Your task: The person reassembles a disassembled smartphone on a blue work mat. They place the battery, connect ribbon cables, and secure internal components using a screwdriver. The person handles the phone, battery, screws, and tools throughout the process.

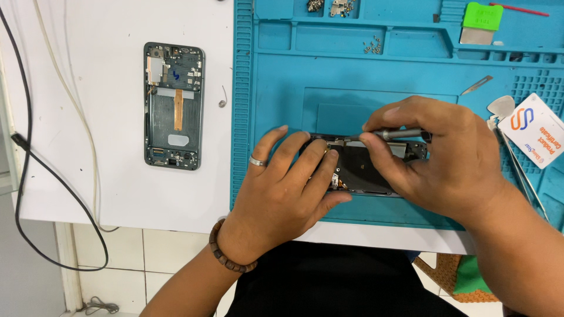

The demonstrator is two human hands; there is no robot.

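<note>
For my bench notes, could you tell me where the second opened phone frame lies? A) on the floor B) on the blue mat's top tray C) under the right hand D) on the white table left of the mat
D: the opened phone frame lies on the white table, left of the blue mat.
</note>
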